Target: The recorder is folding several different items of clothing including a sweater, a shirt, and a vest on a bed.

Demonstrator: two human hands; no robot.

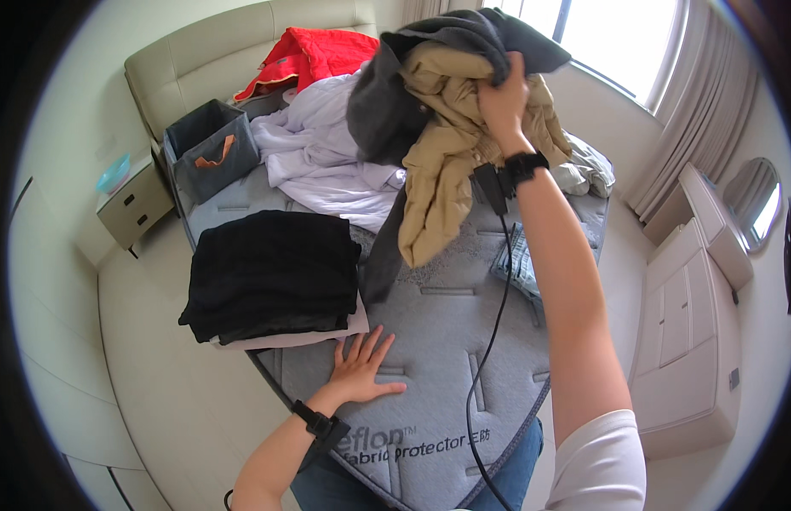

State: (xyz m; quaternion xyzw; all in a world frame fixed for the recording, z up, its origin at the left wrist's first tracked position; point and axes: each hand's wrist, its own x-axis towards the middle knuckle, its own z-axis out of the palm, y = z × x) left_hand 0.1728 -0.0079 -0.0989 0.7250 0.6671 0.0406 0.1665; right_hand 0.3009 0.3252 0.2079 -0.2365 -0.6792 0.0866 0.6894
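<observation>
My right hand (504, 106) is raised over the far part of the bed, its fingers closed on a dark grey garment (383, 106) bundled with a tan padded jacket (442, 183). Both hang down in loose folds, and the grey one's tail reaches low over the mattress. My left hand (361, 376) lies flat with fingers spread on the grey mattress (429, 349). Just beyond its fingertips sits a stack of folded black clothes (272, 272), with a pale pink layer (357, 322) under it. Folded light-blue denim (521, 262) rests to the right, partly behind my forearm.
A grey fabric storage box (210, 157) stands at the bed's far left. White bedding (319, 149) and a red garment (319, 58) lie by the headboard (187, 55). A nightstand (140, 200) is left, a dresser (685, 315) right. A black cable (489, 341) runs from my right wrist.
</observation>
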